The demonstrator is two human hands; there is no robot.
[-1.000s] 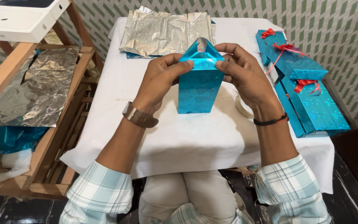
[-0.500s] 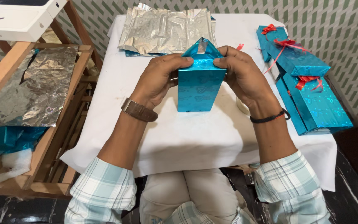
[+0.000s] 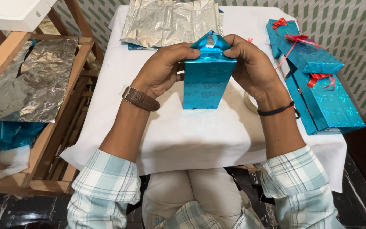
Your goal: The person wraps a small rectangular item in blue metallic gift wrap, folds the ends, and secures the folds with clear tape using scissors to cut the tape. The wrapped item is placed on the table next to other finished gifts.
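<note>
A box wrapped in shiny blue paper (image 3: 205, 82) stands upright on the white tablecloth (image 3: 191, 135). My left hand (image 3: 162, 68) grips its upper left side, fingertips pressing the fold at the top. My right hand (image 3: 250, 65) holds the upper right side, thumb and fingers pinching the paper. Between my fingertips, the folded triangular flap at the top shows its silver inside. A brown watch is on my left wrist, a black band on my right.
Silver wrapping sheets (image 3: 170, 21) lie at the table's far side. Wrapped blue boxes with red ribbons (image 3: 314, 72) are stacked at the right. A tape roll (image 3: 249, 103) peeks from behind my right wrist. A wooden rack (image 3: 30, 85) with foil sheets and a white box (image 3: 13, 12) stands left.
Both hands have pressed the top flap lower and tighter onto the box. The view has shifted slightly, the box sitting a little higher in frame.
</note>
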